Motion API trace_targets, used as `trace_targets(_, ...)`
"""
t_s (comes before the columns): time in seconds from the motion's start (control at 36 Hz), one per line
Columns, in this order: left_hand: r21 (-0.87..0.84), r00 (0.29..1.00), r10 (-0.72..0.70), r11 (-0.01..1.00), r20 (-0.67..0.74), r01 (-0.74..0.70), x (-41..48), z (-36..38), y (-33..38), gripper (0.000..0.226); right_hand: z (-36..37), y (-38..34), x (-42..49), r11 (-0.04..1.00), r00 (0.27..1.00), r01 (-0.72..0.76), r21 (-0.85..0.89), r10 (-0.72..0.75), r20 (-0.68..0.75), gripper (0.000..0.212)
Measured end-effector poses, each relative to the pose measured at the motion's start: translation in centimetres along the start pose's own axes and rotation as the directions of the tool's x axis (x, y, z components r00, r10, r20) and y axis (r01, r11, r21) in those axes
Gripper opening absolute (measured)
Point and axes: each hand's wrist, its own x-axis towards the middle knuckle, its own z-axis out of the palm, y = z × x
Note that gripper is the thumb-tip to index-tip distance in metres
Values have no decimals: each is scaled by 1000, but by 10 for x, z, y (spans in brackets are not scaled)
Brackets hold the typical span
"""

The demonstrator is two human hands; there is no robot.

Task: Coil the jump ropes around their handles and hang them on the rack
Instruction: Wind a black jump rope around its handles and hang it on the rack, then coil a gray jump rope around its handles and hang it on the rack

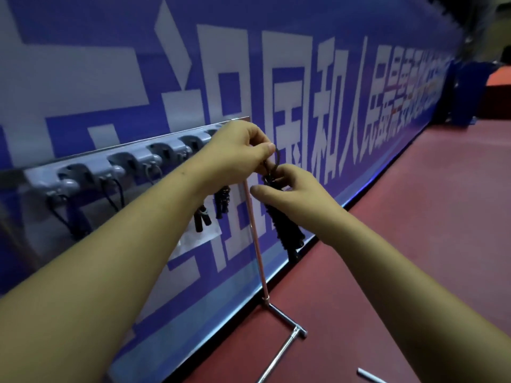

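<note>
**As a loop is held at the rack's right end: both hands on one coiled rope**

While the left hand [237, 150] is raised in front of the right end of the rack [91, 172], its thumb and curled fingers pinch a small loop of black cord just above the right hand [293, 186]. The right hand sits directly below and grips the top of the rope [284, 225], its fingers bent round the bundle and one finger stretched out to the left. This rope is black and wound tightly about its handles. It hangs down from the right hand, tilted a little to the right, in front of the banner [304, 92]. Whether the loop is on a hook cannot be told, since the left hand hides that end of the rack.

The rack is a grey bar with a row of grey holders, running from the left edge of view up to the left hand. Other dark ropes hang from it: one near its left end [69, 219] and two close to the pole [201, 219] [222, 201]. The pale pole [255, 239] drops from under the left hand to a metal foot [287, 324] on the red floor [414, 244]. The banner behind is blue with large white characters.
</note>
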Motion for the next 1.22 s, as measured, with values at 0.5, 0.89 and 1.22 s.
trace_targets(0.5,151,962,-99,978,-254,141,147,-26,-93,13,29,38,171,960,988,-148,239,154,-7,25)
trace_targets(0.89,443,936,-179,843,-304,306,201,-27,-133,8,50,74,233,942,977,-198,271,211,-18,23)
trace_targets(1.22,319,937,-106,923,-334,218,181,-28,-113,16,25,82,215,970,972,-213,114,222,-75,33)
